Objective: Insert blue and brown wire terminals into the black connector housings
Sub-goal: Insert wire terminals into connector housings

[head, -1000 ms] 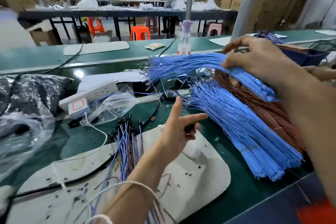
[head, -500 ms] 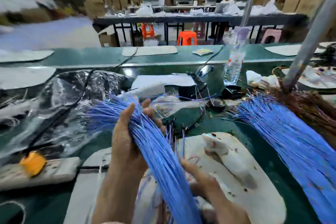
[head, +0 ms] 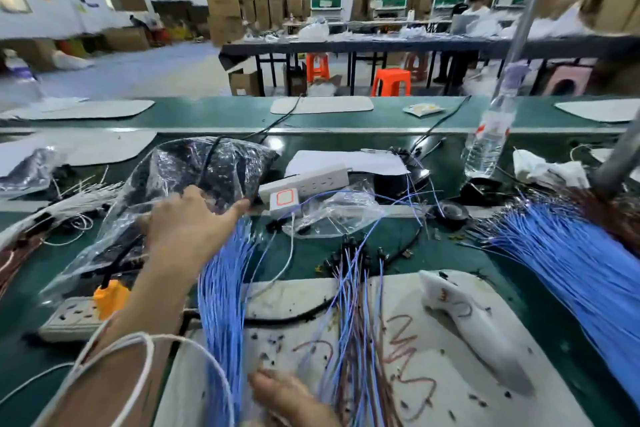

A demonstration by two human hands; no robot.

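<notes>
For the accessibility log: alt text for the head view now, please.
A person's left hand is spread over a bundle of blue wires and the edge of a clear plastic bag, the right hand low on a white mat. Blue and brown wires ending in black connectors lie at centre; a bigger blue wire pile fans out at right.

Open green desk (head: 446, 255) shows at centre right, between the wire cluster (head: 353, 315) and the blue wire pile (head: 571, 274). A plastic bag (head: 194, 170), power strip (head: 308, 180) and water bottle (head: 488, 139) crowd the middle band.
</notes>
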